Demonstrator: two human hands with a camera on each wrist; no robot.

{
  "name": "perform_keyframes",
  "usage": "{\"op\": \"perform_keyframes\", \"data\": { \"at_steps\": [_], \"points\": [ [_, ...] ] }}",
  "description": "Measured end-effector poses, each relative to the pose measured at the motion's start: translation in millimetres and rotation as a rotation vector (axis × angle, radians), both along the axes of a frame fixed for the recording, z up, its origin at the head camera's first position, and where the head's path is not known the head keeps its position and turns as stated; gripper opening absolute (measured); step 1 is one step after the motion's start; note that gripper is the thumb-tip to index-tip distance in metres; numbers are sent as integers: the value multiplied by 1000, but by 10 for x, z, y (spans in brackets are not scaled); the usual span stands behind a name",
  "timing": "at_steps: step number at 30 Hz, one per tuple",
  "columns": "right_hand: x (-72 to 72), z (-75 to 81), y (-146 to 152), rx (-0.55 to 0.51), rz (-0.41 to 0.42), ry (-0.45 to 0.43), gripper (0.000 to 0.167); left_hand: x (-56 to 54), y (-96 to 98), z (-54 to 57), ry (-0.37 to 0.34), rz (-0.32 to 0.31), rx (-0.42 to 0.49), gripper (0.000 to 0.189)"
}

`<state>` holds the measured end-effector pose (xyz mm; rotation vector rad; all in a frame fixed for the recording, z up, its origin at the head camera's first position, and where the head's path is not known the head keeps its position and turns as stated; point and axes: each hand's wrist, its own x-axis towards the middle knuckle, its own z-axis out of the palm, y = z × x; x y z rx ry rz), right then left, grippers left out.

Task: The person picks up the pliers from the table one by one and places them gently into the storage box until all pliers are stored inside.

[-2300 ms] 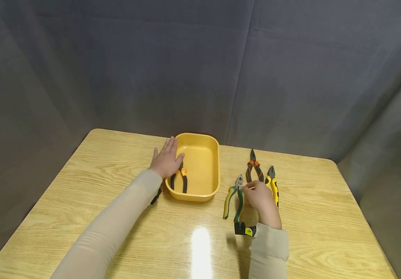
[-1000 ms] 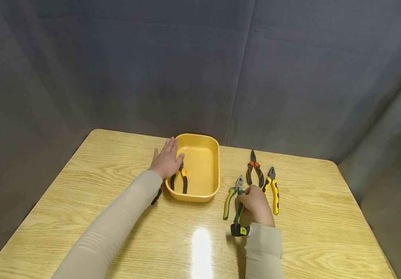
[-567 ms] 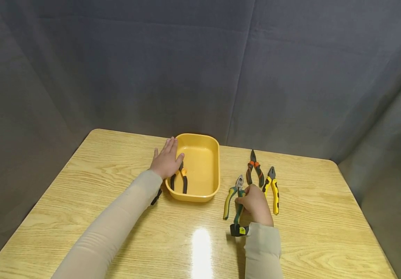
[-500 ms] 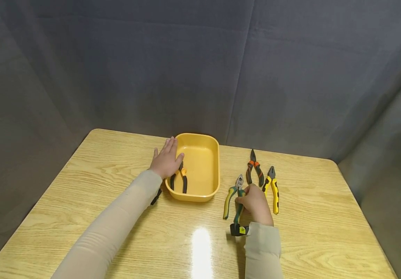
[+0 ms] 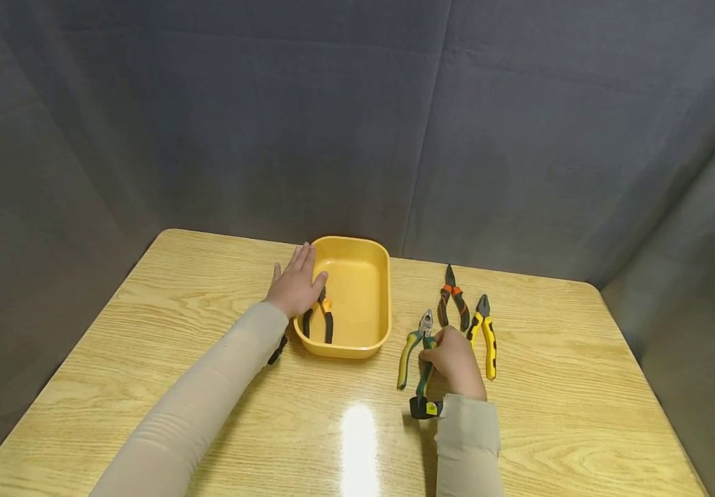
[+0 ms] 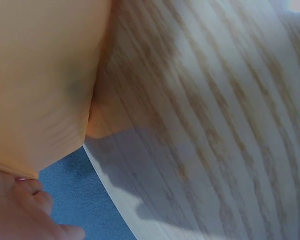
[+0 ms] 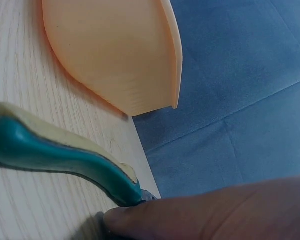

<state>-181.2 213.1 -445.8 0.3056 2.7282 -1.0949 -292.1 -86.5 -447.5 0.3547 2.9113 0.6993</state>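
My left hand [image 5: 295,286] rests with straight fingers on the left rim of a yellow plastic bin [image 5: 360,293]. In that bin lie pliers with black and orange handles [image 5: 329,324], partly covered by the hand. My right hand [image 5: 455,359] pinches the right handle of combination pliers with green and yellow grips [image 5: 404,362]. These pliers are on the table with handles spread and head pointing away. In the right wrist view, a finger [image 7: 190,212] lies close by the pivot end of the green handle [image 7: 55,152].
Behind the right hand lie long-nose pliers with orange and black grips [image 5: 462,312]. Beside them, yellow and black pliers [image 5: 491,348] lie on the wooden table [image 5: 569,400]. A grey curtain [image 5: 283,138] hangs along the table's back edge.
My right hand has come down and slightly left, from beside the head of the green-handled pliers onto their right handle. Over the last second it stays there. My left hand keeps its place.
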Motion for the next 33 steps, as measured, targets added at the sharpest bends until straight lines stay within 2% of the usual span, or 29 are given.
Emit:
{"op": "perform_keyframes", "data": {
  "at_steps": [11,16,20,27,33],
  "points": [
    [-30,-21,23,-10,-16,-2,30,-17,0,-17,6,2,7,72],
    [-29,-18,22,-31,-28,-11,16,-5,2,6,1,3,11,72],
    [-23,-26,20,-58,-43,-19,19,-1,5,8,2,3,7,72],
    [-9,-18,12,-53,-67,-30,16,17,-3,6,-6,4,5,72],
    [-23,-22,16,-81,-87,-23,35,28,1,27,2,-1,14,72]
  ]
}}
